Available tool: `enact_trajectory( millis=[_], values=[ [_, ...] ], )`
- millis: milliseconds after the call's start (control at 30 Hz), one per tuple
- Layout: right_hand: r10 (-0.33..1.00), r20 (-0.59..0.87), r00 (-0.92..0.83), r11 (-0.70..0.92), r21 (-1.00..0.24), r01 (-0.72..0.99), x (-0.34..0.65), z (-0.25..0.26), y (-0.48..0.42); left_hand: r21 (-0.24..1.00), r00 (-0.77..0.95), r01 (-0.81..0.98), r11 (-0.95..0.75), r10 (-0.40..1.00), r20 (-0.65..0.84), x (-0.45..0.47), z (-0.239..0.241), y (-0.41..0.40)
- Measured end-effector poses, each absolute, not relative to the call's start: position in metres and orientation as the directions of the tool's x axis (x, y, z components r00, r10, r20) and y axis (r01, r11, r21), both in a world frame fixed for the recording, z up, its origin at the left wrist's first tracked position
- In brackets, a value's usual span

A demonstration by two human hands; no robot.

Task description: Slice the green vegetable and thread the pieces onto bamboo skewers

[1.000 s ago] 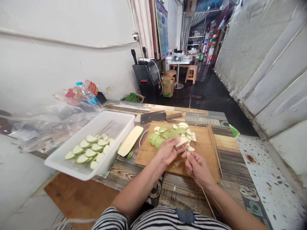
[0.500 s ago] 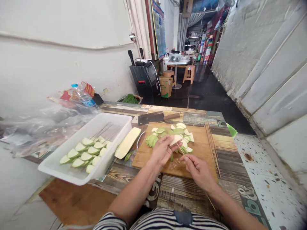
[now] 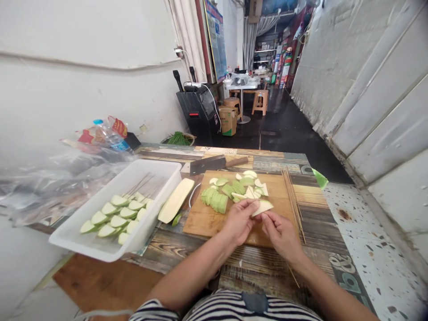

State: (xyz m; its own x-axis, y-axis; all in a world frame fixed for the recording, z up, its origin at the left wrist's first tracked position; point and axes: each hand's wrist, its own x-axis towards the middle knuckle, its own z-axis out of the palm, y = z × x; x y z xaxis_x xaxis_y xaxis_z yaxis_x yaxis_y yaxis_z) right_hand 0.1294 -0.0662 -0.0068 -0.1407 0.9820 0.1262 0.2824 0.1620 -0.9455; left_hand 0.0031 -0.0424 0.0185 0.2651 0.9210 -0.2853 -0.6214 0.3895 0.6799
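Observation:
Over the near side of the wooden cutting board (image 3: 197,224), my left hand (image 3: 239,221) pinches a pale squash slice (image 3: 262,207) with green skin. Close against it, the closed fingers of my right hand (image 3: 281,232) grip a bamboo skewer (image 3: 294,275), whose tail sticks out below the wrist. The skewer's tip is hidden by the slice and fingers. Behind my hands, several cut squash slices (image 3: 214,199) lie on the board, some fanned in a row. More bamboo skewers (image 3: 293,200) lie along the board's right edge.
To the left, a white plastic tray (image 3: 113,257) holds skewered slices (image 3: 118,221). A halved squash (image 3: 176,200) lies between tray and board. Beyond the board rests a cleaver (image 3: 209,164). Plastic bags (image 3: 76,178) and a water bottle (image 3: 115,139) are at the far left.
Both hands have come together, and the squash slice has moved right and lower, toward me. The skewer's bare length between my hands no longer shows. The view has shifted slightly.

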Motion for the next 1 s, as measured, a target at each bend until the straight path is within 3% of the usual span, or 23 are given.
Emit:
enact_trajectory(
  millis=[67,133,233,267,333,400,500,567,667,767,833,933,1000],
  values=[
    [0.984,0.11,-0.143,0.146,-0.951,0.271,0.145,-0.009,-0.063,0.742,0.269,-0.56,0.368,0.928,-0.257,0.0,0.03,-0.043],
    [0.995,0.068,-0.067,0.082,-0.97,0.23,0.162,-0.007,-0.059,0.871,0.18,-0.442,0.213,0.973,-0.146,-0.007,0.04,-0.037],
    [0.984,0.013,0.18,-0.007,-0.994,0.111,0.176,0.001,-0.053,0.991,0.009,0.057,-0.118,0.993,0.117,-0.02,0.042,-0.015],
    [0.971,-0.003,0.238,-0.021,-0.997,0.074,0.178,0.003,-0.052,0.937,0.043,0.294,-0.187,0.982,0.182,-0.022,0.04,-0.007],
    [0.96,-0.027,0.279,-0.036,-0.999,0.03,0.176,0.006,-0.05,0.69,0.197,0.664,-0.287,0.958,0.209,-0.021,0.034,0.006],
    [0.966,-0.03,0.256,-0.038,-0.999,0.025,0.173,0.005,-0.051,0.388,0.322,0.854,-0.347,0.938,0.131,-0.014,0.032,0.013],
    [0.979,-0.024,0.203,-0.03,-0.999,0.027,0.17,-0.002,-0.052,0.085,0.339,0.938,-0.337,0.941,-0.004,0.003,0.036,0.012],
    [0.984,-0.041,0.171,-0.044,-0.999,0.013,0.17,-0.007,-0.052,0.017,0.313,0.95,-0.312,0.947,-0.076,0.01,0.043,0.011],
    [0.988,-0.074,0.137,-0.076,-0.997,0.008,0.171,-0.012,-0.051,0.022,0.312,0.95,-0.313,0.937,-0.158,0.013,0.051,0.013],
    [0.988,-0.089,0.126,-0.092,-0.996,0.016,0.171,-0.011,-0.053,0.143,0.311,0.946,-0.291,0.939,-0.146,0.009,0.052,0.018],
    [0.99,-0.082,0.116,-0.083,-0.997,0.004,0.169,-0.007,-0.055,0.378,0.315,0.886,-0.269,0.947,-0.065,0.008,0.048,0.017],
    [0.998,-0.026,0.065,-0.027,-1.0,0.003,0.163,-0.001,-0.062,0.808,0.322,0.547,-0.218,0.946,0.037,0.013,0.039,0.008],
    [0.999,0.008,0.033,0.007,-1.0,0.03,0.16,0.0,-0.065,0.967,0.334,0.229,-0.109,0.942,0.027,0.02,0.033,-0.002]
  ],
)
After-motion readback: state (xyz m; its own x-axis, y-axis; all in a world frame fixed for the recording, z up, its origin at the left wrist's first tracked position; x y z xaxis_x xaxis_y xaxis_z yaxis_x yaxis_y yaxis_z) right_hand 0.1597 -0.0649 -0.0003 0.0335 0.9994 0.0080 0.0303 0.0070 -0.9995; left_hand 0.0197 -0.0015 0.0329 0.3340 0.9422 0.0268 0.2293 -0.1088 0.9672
